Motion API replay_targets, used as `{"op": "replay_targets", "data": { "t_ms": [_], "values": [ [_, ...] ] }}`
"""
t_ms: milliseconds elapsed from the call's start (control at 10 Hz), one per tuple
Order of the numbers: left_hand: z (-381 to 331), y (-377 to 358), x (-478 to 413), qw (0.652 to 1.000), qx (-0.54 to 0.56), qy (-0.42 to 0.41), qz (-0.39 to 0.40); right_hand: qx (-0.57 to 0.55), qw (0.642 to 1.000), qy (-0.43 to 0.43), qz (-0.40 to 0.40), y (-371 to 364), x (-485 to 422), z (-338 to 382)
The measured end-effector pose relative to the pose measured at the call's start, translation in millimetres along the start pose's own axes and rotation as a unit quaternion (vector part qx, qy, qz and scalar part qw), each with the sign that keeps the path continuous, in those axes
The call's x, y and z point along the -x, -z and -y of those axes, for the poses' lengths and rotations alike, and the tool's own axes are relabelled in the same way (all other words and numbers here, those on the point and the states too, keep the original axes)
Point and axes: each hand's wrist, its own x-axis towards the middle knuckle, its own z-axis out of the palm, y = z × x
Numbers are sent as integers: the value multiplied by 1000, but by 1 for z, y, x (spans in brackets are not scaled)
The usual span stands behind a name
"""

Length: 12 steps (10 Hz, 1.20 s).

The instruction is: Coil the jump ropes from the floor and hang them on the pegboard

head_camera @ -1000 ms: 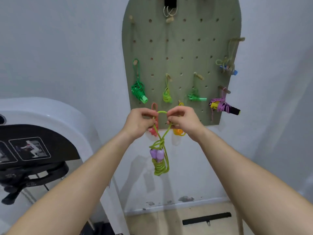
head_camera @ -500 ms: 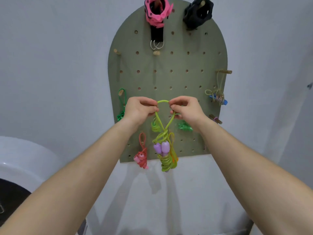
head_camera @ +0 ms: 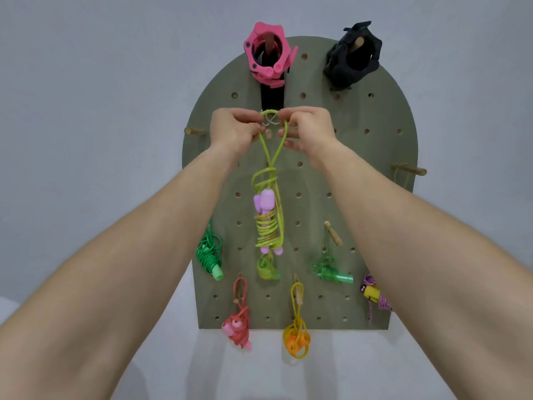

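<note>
Our left hand (head_camera: 235, 129) and right hand (head_camera: 308, 129) each pinch the top loop of the yellow-green jump rope (head_camera: 269, 223), holding it at a small peg (head_camera: 268, 133) high on the pegboard (head_camera: 360, 212), with the coiled bundle dangling below. Several other ropes (head_camera: 209, 256) already hang lower down, so this one, we judge, only needs hooking. The floor is out of view, and we cannot tell whether the loop is over the peg.

The left forearm (head_camera: 138, 255) and right forearm (head_camera: 403, 241) are bare, as are the left hand (head_camera: 233, 129) and right hand (head_camera: 311, 130).
</note>
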Motion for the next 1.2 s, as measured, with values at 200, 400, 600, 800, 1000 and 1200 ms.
{"op": "replay_targets", "data": {
  "t_ms": [200,400,600,800,1000,1200],
  "values": [
    [16,-11,-27,999,-41,33,-6,-44,998,-45,21,-9,-30,-12],
    [20,-16,-19,990,92,100,46,-43,997,-56,12,-1,-43,-26],
    [7,-19,-12,976,174,125,43,-32,998,-38,30,3,-51,-22],
    [25,-21,-7,979,121,157,55,-14,996,-63,53,1,-45,-44],
    [37,-21,-7,983,86,151,61,-28,996,-54,67,-1,-32,-53],
    [46,-6,9,987,18,138,83,36,998,-41,40,0,-14,-72]
  ]
}}
